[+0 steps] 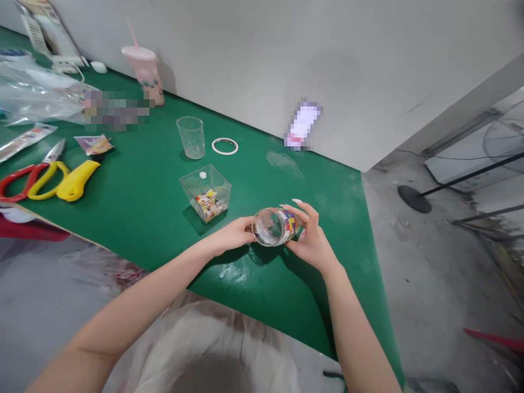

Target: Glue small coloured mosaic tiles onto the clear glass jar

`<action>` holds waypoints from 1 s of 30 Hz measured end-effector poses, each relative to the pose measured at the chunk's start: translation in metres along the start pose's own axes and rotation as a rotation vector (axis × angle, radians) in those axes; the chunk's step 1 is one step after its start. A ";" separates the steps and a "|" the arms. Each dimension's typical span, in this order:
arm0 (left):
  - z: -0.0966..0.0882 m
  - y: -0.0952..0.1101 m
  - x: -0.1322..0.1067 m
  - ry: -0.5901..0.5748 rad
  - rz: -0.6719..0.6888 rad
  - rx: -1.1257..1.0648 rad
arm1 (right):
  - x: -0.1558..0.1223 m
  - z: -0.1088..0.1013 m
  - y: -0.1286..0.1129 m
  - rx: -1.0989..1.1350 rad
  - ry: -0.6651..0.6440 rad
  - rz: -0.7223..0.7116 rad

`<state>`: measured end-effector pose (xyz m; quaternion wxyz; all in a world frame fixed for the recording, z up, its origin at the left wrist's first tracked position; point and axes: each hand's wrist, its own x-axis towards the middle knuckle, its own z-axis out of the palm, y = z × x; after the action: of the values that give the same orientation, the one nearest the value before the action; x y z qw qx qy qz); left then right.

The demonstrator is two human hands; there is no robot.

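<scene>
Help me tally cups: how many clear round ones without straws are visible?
2: the colourful cup between left hand and right hand; the plain cup on the green table, beyond the square box. Plastic packaging could hide others.

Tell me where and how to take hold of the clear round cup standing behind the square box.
Probably best around the middle of the wall of the clear round cup, thumb and fingers on opposite sides, coming from the left: it stands upright, mouth up, with the white ring lying close on its right and the square box in front.
</scene>
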<state>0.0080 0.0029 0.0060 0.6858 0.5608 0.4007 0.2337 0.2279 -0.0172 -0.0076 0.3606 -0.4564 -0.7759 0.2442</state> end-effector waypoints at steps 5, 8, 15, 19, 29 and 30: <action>0.000 0.003 -0.001 0.022 -0.054 -0.038 | -0.001 0.000 0.003 -0.046 0.001 -0.038; 0.000 0.002 -0.001 0.026 -0.060 -0.081 | -0.001 0.000 0.003 -0.077 0.005 -0.074; -0.001 -0.005 0.001 0.026 -0.029 -0.236 | 0.000 0.001 0.001 -0.093 0.005 -0.031; -0.004 -0.004 -0.001 -0.047 -0.087 -0.465 | -0.001 -0.001 0.001 -0.136 -0.012 -0.029; -0.012 -0.010 0.000 -0.227 -0.075 -0.690 | 0.000 -0.005 -0.004 -0.229 -0.042 -0.129; -0.012 -0.010 0.000 -0.245 -0.060 -0.699 | 0.000 -0.005 -0.004 -0.229 -0.037 -0.136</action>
<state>-0.0030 0.0069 -0.0046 0.8854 0.3045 0.2278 0.2675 0.2298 -0.0186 -0.0013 0.3076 -0.4365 -0.8343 0.1372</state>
